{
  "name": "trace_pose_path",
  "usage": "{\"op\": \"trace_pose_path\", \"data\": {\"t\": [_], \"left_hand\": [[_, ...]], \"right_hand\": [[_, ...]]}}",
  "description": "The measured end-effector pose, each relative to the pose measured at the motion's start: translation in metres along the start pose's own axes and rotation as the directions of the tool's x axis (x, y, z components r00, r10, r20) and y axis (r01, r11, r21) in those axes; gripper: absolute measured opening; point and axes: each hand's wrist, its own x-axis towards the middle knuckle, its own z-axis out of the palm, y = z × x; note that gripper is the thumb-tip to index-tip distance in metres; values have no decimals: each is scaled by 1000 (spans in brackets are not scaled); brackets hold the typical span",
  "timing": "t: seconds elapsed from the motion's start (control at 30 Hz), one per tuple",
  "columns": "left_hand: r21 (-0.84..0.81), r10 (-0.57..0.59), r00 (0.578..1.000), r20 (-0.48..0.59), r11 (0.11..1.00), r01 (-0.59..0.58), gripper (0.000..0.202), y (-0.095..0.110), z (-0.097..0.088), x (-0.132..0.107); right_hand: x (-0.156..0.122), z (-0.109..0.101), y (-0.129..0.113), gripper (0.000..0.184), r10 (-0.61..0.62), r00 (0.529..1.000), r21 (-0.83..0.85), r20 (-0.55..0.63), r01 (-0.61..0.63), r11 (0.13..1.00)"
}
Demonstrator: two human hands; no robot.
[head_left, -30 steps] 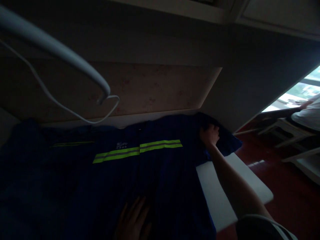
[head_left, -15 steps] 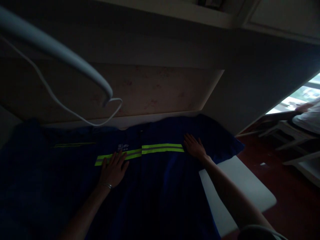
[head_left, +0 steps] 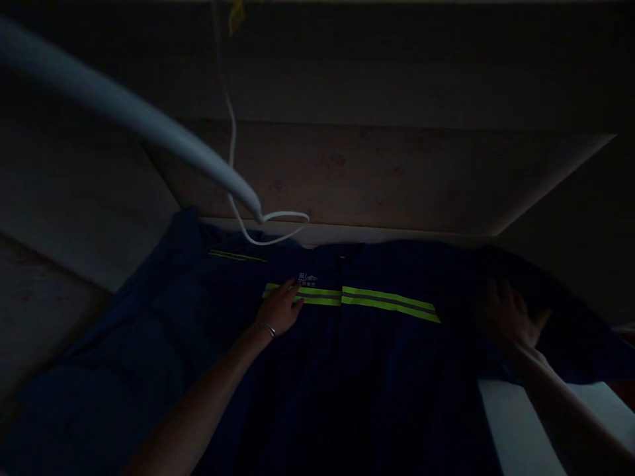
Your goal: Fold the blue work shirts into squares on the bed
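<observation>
A dark blue work jacket point(head_left: 347, 370) with a yellow-green reflective stripe point(head_left: 387, 302) lies spread over a white board point(head_left: 510, 430). My left hand point(head_left: 282, 309), a thin bracelet at its wrist, rests flat on the chest by the left end of the stripe, fingers stretched out. My right hand point(head_left: 508, 317) lies on the jacket's right shoulder and sleeve area, fingers spread on the cloth; the dim light hides its details.
A pale curved arm point(head_left: 124, 112) with a white cable point(head_left: 268, 228) hangs over the jacket's collar. A wooden panel point(head_left: 387, 178) stands behind the board. The room is very dark.
The view has swung to the left, so the jacket sits further right in frame. My right hand has slid from the stripe's right end out to the right shoulder. My left hand stays by the stripe.
</observation>
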Motion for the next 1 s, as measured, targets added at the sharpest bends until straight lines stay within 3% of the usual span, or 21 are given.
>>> {"op": "trace_pose_path", "data": {"t": [0.07,0.13,0.23,0.3,0.37,0.43,0.5,0.6,0.7,0.77,0.83,0.93,1.0], "left_hand": [[46,-10,990,-142,999,17,52,-20,-12,0],[98,-31,984,-178,994,49,55,-46,-19,1],[124,-203,976,-72,970,211,60,-93,-21,0],[122,-368,930,7,923,364,62,-127,-21,-5],[128,-465,884,46,880,457,64,-157,-23,-11],[155,-491,870,52,864,478,64,-178,-27,-15],[206,-506,862,43,848,488,60,-187,-33,-16],[279,-452,883,-126,838,469,56,-169,-39,-8],[280,-243,924,-295,903,327,58,-130,-33,0],[261,-154,956,-251,940,220,59,-110,-22,2],[227,-193,974,-118,950,216,61,-106,-9,0],[183,-323,946,32,932,312,64,-125,5,-6],[181,-331,942,57,931,316,65,-143,6,-8]], "right_hand": [[-18,-7,-53,62,-160,987,48,-8,160,986],[-48,-8,-110,57,-328,944,135,48,319,938],[-98,-1,-178,52,-624,763,270,171,573,774],[-122,7,-201,49,-731,647,318,216,661,679],[-134,14,-208,47,-766,596,333,241,690,642],[-136,18,-205,47,-762,598,333,248,686,646],[-134,21,-201,47,-754,612,331,240,678,656],[-132,20,-201,45,-750,624,330,218,677,658],[-132,20,-203,45,-748,629,327,211,676,660],[-133,19,-204,45,-747,631,326,212,675,662],[-133,19,-203,45,-745,632,327,213,672,664],[-132,18,-202,45,-746,628,334,220,670,663],[-131,17,-202,45,-747,626,338,224,669,662]]}}
